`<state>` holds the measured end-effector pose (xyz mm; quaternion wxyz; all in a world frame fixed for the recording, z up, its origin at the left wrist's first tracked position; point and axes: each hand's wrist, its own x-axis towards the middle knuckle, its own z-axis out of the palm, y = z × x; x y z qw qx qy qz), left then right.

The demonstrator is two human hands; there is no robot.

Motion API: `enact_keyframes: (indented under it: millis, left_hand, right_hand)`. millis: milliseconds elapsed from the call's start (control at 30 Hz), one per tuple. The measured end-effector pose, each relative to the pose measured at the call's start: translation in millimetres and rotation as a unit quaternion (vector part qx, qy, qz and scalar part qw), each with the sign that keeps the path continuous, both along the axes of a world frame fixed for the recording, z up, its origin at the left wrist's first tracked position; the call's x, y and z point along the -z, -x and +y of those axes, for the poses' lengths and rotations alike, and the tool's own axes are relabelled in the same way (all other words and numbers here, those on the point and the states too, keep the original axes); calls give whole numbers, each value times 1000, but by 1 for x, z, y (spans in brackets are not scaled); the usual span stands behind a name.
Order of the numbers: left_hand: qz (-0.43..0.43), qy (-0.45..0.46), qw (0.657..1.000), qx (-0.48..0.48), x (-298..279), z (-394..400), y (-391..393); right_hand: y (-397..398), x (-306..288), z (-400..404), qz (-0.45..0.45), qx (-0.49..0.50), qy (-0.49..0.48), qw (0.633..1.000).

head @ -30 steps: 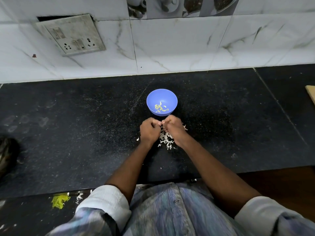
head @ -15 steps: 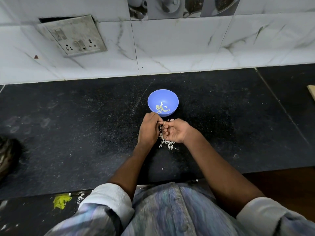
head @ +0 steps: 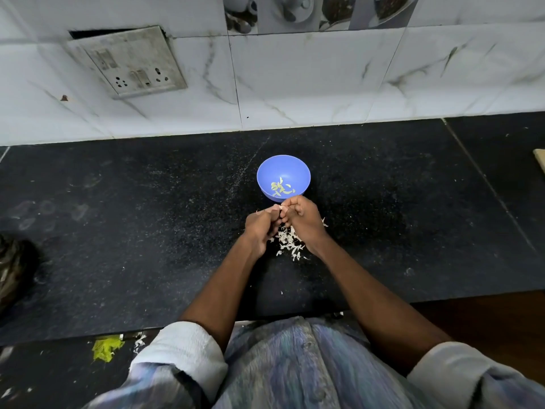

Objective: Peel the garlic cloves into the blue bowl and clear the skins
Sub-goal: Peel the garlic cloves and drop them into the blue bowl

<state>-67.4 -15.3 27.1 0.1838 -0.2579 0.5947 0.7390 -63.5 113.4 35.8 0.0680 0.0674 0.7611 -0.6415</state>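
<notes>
On the black table (head: 147, 231), just before the blue bowl:
Clove: garlic clove (head: 280, 208) pinched between both hands, at the bowl's near rim.
Grip: left hand (head: 261, 228) and right hand (head: 303, 216) curled, fingertips meeting on it.
Bowl: blue bowl (head: 298, 169) holds peeled pieces.
Skins: garlic skins (head: 290, 245) heaped under the wrists.

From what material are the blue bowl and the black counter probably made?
Blue bowl: probably plastic, with an even matte colour, a thin rim and a soft sheen. Black counter: apparently polished stone, perhaps granite, dark with fine pale speckles and a straight joint on its right side.
</notes>
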Motion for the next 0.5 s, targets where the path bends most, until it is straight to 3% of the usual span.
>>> enact_keyframes:
  millis: [133, 500]
  left_hand:
    - [68, 31, 997, 8, -2, 3, -7]
    - [81, 35, 995, 41, 5, -2, -8]
  right_hand:
    - [1, -1, 2, -36, 13, 45, 998]
    - [2, -2, 9, -111, 20, 138, 984]
